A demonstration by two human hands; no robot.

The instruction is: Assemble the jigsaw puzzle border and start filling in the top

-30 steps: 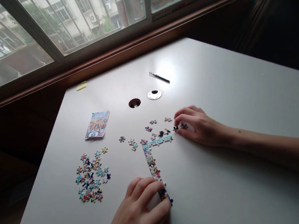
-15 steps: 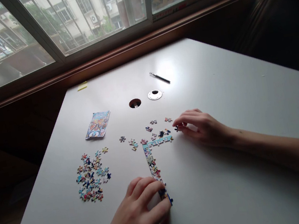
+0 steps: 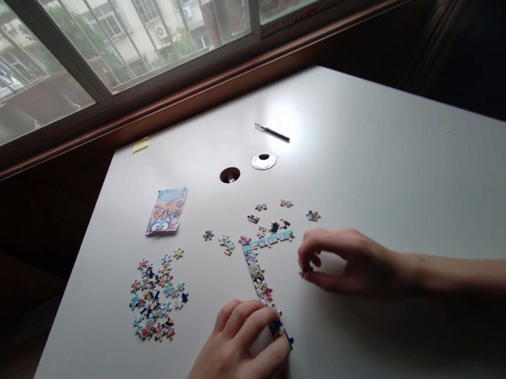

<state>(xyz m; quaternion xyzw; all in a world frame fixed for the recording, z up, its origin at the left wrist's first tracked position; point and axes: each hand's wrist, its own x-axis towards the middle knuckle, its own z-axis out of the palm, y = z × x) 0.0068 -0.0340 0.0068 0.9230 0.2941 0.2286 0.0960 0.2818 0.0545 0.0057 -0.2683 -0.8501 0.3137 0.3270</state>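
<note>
An L-shaped strip of joined jigsaw puzzle pieces [image 3: 258, 276] lies on the white table [image 3: 378, 181]. Over its near end rests my left hand [image 3: 234, 351], fingers bent and thumb and forefinger against the strip's edges. My right hand [image 3: 349, 257] is to the right of the strip, above the table, pinching a small puzzle piece [image 3: 306, 270] between thumb and fingertips; most of that piece is hidden. Several loose pieces lie around the strip's top arm, among them a dark one [image 3: 279, 225] and a multicoloured one [image 3: 313, 215] beyond my right hand.
A pile of loose pieces [image 3: 155, 303] spreads at the left. Behind it lies a printed picture sheet [image 3: 167, 211]. Farther back are a round table hole [image 3: 230, 175], its metal cover [image 3: 263, 161], a pen [image 3: 272, 132] and a yellow slip [image 3: 141, 145]. A barred window [image 3: 157, 24] stands beyond.
My right hand has drawn back toward me from the loose pieces with a puzzle piece in its fingers, uncovering another piece on the table. My left hand has stayed on the strip.
</note>
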